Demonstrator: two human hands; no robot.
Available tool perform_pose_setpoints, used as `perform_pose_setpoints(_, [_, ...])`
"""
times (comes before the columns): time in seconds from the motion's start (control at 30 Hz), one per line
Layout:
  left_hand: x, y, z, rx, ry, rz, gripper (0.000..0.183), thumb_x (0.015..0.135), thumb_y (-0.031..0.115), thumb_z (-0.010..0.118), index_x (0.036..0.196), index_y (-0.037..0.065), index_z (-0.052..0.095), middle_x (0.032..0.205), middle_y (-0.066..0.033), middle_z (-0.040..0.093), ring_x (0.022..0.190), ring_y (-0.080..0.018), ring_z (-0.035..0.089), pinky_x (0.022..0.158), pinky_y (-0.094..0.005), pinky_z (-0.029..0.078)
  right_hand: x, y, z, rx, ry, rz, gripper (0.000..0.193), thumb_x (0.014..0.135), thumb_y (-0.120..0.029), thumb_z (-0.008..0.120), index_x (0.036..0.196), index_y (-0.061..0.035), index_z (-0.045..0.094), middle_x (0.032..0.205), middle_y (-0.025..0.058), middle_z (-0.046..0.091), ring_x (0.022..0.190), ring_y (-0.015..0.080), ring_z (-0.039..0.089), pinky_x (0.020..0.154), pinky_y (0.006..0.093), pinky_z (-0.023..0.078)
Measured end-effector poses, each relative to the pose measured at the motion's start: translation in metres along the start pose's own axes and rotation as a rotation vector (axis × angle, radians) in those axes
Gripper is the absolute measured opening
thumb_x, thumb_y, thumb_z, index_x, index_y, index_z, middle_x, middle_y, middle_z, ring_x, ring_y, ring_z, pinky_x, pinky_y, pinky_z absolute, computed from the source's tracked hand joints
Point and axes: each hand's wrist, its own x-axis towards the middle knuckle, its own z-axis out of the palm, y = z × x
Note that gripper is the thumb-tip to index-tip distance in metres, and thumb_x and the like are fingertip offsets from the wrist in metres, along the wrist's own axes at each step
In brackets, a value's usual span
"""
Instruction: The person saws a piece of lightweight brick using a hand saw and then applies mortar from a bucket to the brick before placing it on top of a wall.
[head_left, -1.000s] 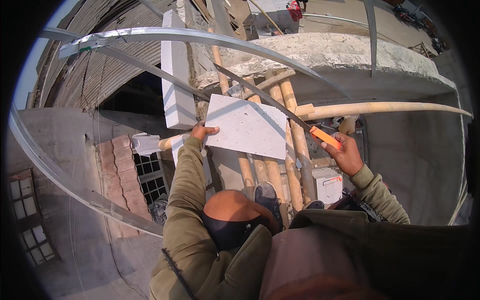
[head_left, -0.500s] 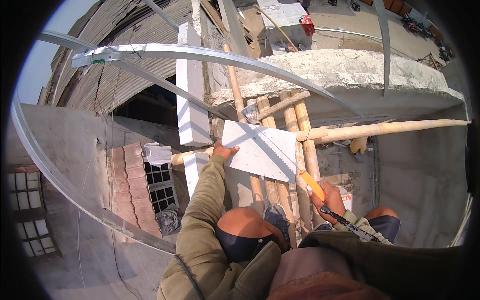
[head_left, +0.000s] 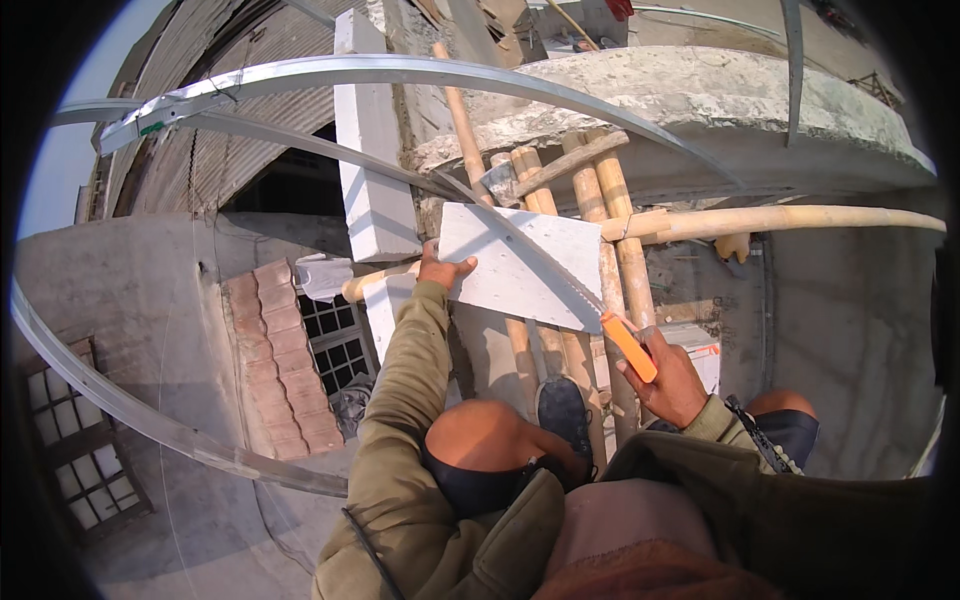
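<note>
1. Saw in right hand: fingers closed around orange handle, just off the near right corner of a white block.
2. Blade running diagonally over the top of the block, from near right corner toward far left corner and past it; cannot tell any cutting depth.
3. White block lying flat across the bamboo poles, toward their far ends.
4. Left hand gripping the block's left edge, thumb on top, other fingers mostly hidden.
5. Wooden-handled tool resting aslant over the far ends of the poles, beyond the block.
6. Tall white block just beyond the left hand, to the left of the poles.
7. Bamboo crosspiece stretching out to the right from the poles' right edge.
8. Dark shoe on the poles, nearer than the block.
</note>
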Motion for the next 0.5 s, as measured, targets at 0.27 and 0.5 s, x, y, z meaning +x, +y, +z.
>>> perform_pose_setpoints(0.27, [0.006, -0.001, 0.012, -0.04, -0.086, -0.077, 0.078, 0.072, 0.028, 0.094, 0.133, -0.004, 0.06, 0.126, -0.0198, 0.07, 0.117, -0.0322, 0.066, 0.103, -0.0396, 0.049, 0.005, 0.007, -0.01, -0.031, -0.003, 0.019, 0.042, 0.093, -0.022, 0.073, 0.119, 0.0018, 0.05, 0.083, 0.0258, 0.069, 0.079, 0.049, 0.067, 0.068, 0.0525, 0.053])
perform_pose_setpoints(0.5, [-0.009, 0.01, 0.017, 0.081, 0.077, 0.034, 0.099, 0.072, 0.024, 0.093, 0.151, -0.004, 0.04, 0.145, -0.0258, 0.054, 0.133, -0.0369, 0.055, 0.113, -0.0409, 0.043, 0.006, -0.003, -0.003, 0.074, 0.109, -0.032, 0.032, 0.093, -0.019, 0.074, 0.111, 0.0039, 0.06, 0.077, 0.0247, 0.066, 0.074, 0.0466, 0.066, 0.065, 0.0473, 0.051])
